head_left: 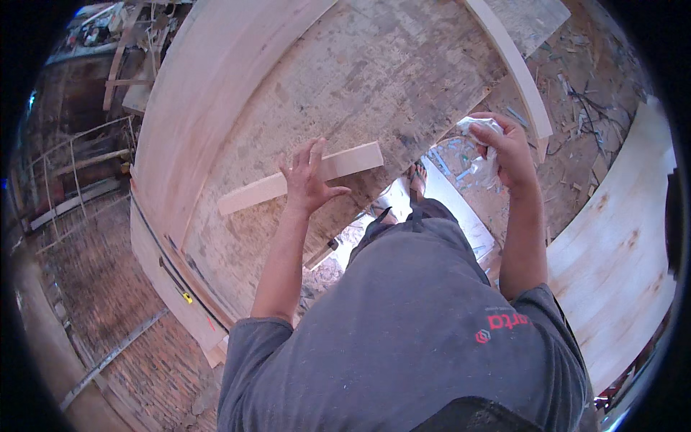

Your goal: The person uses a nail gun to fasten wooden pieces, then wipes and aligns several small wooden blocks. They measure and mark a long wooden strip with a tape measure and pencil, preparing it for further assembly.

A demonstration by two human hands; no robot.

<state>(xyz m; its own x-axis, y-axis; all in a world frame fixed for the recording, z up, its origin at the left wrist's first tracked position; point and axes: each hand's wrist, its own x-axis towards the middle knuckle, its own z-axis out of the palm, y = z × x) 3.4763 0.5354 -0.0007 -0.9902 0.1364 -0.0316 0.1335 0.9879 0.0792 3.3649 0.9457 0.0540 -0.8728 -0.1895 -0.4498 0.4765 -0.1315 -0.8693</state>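
A broad wooden tabletop [374, 79], scuffed and stained dark in patches, stretches out ahead of the person, its near edge slanting from lower left to upper right. A pinkish plywood sheet [209, 101] lies along its left edge. Well apart from the tabletop, off to the right, is a second, paler plywood sheet [619, 252] blotched with brown. Between this one and the tabletop's near edge shows a floor [576, 115] littered with offcuts and scraps; past the tabletop's left edge is a stretch of brickwork [101, 266]. The person's dark grey T-shirt [403, 309] takes up the lower part of the view.

A long squared timber batten [515, 68] crosses the right-hand part of the tabletop, its near end jutting beyond the near edge. A shorter squared batten [351, 162] lies on the tabletop, its right end close to the near edge.

The left hand [311, 176] is spread, thumb and fingers apart, over the middle of the shorter batten; whether it touches the wood cannot be told. The right hand [507, 147], out past the near edge, pinches a crumpled white wad [486, 133] between thumb and fingers, part of it hanging below. Near the tabletop's lower left corner sits a small yellow item [187, 297], too small to identify.
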